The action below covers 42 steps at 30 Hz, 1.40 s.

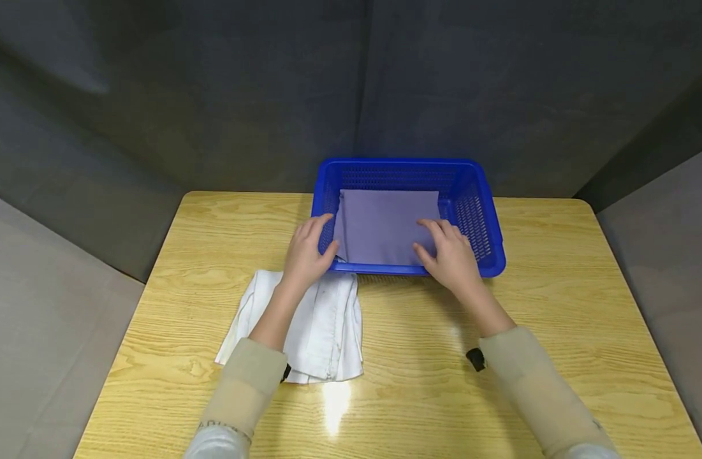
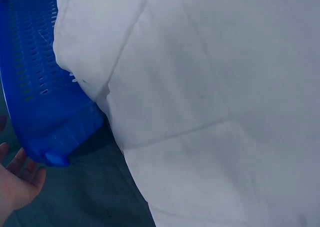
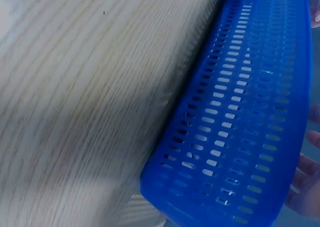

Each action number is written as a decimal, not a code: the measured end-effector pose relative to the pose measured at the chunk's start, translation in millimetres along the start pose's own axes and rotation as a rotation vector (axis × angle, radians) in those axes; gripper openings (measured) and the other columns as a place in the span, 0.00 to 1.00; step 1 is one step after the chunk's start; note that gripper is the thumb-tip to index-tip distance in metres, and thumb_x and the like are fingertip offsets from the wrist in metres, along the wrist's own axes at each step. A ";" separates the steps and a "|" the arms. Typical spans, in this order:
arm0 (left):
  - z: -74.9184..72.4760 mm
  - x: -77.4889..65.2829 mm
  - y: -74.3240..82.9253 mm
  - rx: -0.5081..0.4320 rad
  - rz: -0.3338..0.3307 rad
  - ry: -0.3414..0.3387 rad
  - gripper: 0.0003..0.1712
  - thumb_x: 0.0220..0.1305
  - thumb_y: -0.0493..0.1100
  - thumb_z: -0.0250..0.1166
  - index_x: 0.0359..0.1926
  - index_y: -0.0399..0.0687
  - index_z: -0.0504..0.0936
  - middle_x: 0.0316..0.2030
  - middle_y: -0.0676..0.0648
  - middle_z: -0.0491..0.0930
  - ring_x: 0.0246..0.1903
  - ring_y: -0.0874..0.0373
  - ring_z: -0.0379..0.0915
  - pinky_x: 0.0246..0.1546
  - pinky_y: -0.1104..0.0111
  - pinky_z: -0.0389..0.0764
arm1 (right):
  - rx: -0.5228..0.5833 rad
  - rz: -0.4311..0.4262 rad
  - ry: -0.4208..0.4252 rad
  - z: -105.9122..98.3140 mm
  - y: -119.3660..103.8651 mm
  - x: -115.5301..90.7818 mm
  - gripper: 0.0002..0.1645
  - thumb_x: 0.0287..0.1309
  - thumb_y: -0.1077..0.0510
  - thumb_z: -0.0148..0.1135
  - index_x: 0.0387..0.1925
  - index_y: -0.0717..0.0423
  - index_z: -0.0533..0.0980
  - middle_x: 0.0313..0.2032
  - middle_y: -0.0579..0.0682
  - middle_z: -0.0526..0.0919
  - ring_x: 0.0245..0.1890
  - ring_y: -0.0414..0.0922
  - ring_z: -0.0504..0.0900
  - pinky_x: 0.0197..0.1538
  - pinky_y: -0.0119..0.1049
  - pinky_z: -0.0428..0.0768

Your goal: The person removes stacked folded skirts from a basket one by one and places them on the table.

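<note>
A folded purple cloth [image 1: 385, 226] lies flat inside the blue plastic basket [image 1: 379, 268]. My left hand [image 1: 307, 255] is at the basket's near left corner, its thumb and fingers spread apart. Over the near right part of the cloth, my right hand [image 1: 451, 258] hovers or lightly touches; contact is unclear. Neither hand visibly grips anything. Below my left forearm lies a folded white garment [image 1: 322, 331], partly covered by that arm. It fills much of the left wrist view, where the left hand [image 2: 20, 184] shows beside the basket corner.
The wooden table [image 1: 557, 319] extends on both sides of the basket. Dark grey curtain [image 1: 270, 95] hangs right behind the basket, and lighter panels stand left and right. In the right wrist view the basket's slotted wall [image 3: 235, 107] rises from the wood.
</note>
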<state>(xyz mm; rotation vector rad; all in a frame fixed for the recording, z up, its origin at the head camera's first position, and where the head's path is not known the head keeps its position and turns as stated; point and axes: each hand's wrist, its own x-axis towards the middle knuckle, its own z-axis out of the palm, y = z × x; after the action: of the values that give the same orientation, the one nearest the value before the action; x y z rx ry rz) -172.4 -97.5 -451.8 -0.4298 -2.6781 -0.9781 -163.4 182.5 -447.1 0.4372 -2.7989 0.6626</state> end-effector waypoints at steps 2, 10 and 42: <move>2.1 3.2 1.0 0.013 0.003 -0.009 0.29 0.58 0.45 0.60 0.61 0.46 0.67 0.55 0.42 0.70 0.56 0.47 0.63 0.59 0.58 0.63 | -0.001 0.010 -0.005 0.8 3.3 2.2 0.28 0.56 0.52 0.60 0.57 0.53 0.68 0.50 0.61 0.73 0.51 0.61 0.70 0.48 0.59 0.69; 11.1 18.0 6.2 0.043 0.000 -0.046 0.31 0.58 0.45 0.61 0.62 0.47 0.65 0.55 0.42 0.70 0.56 0.48 0.63 0.58 0.58 0.64 | 0.007 0.067 -0.031 2.4 14.5 10.4 0.30 0.54 0.52 0.61 0.58 0.54 0.66 0.52 0.62 0.71 0.53 0.61 0.69 0.51 0.59 0.67; 57.5 55.9 15.2 0.198 -0.245 -0.355 0.41 0.57 0.52 0.61 0.69 0.55 0.53 0.60 0.39 0.61 0.57 0.43 0.59 0.53 0.53 0.68 | 0.061 0.249 -0.257 16.1 41.9 39.5 0.38 0.56 0.51 0.59 0.65 0.55 0.55 0.58 0.71 0.60 0.55 0.67 0.64 0.53 0.62 0.66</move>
<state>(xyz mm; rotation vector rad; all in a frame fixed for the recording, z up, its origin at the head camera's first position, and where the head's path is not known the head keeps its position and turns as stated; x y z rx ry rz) -226.5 -38.2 -466.7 -0.2570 -3.1720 -0.7412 -216.7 201.5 -466.4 0.1963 -3.1169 0.7964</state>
